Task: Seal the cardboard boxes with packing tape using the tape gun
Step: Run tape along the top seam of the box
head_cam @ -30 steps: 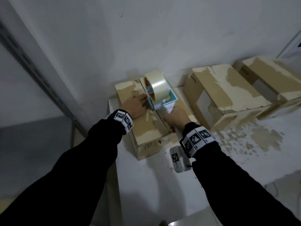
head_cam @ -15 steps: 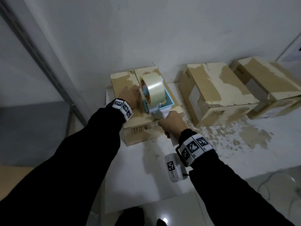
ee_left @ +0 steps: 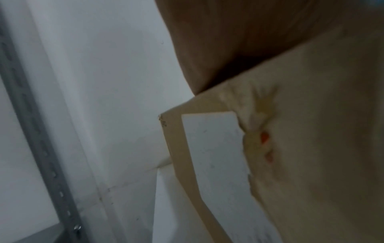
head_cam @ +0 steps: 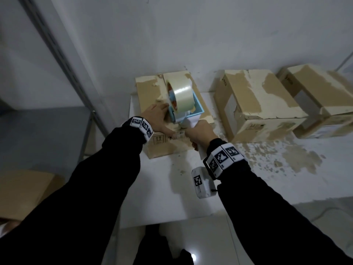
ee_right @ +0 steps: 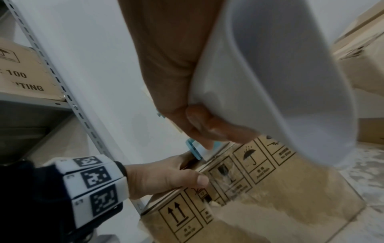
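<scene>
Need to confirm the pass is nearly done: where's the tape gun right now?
Head view: the tape gun sits at the near edge of the leftmost box, gripped by the right hand, left hand beside it.

Your boxes sit on a white table pushed against the wall. The box under your left hand stands at the table's left end, its front face just beyond your right hand. To the right of that hand lie a second box and, farther right, a third box. Torn cardboard scraps fleck the tabletop right of your right wrist.
</scene>
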